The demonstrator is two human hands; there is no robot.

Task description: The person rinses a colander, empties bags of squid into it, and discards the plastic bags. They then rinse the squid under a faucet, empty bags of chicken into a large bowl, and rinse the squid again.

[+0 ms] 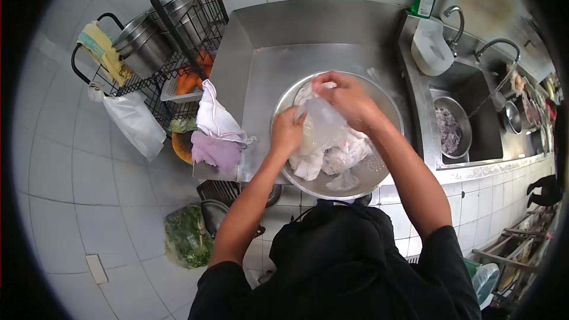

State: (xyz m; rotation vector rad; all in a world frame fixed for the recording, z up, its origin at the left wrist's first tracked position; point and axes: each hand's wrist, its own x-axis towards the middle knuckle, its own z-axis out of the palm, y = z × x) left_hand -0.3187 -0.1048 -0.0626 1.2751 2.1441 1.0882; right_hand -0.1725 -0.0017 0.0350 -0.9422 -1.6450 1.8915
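A large metal colander (394, 120) rests on the steel counter in front of me. Pale pieces, perhaps raw meat, lie in it, partly wrapped in clear plastic (342, 181). Above them I hold up a cloudy plastic bag (323, 121). My left hand (288, 130) is closed on the bag's left side. At the bag's upper end, my right hand (347, 99) has its fingers pinched together on the plastic, slightly blurred. What the bag contains is hard to make out.
To the left, a black wire rack (169, 77) carries metal pots and carrots; a white cloth (214, 115) and a purple cloth (216, 151) hang at the counter's corner. On the right, the sink (483, 127) holds a bowl (462, 142). Bagged greens (188, 237) lie below left.
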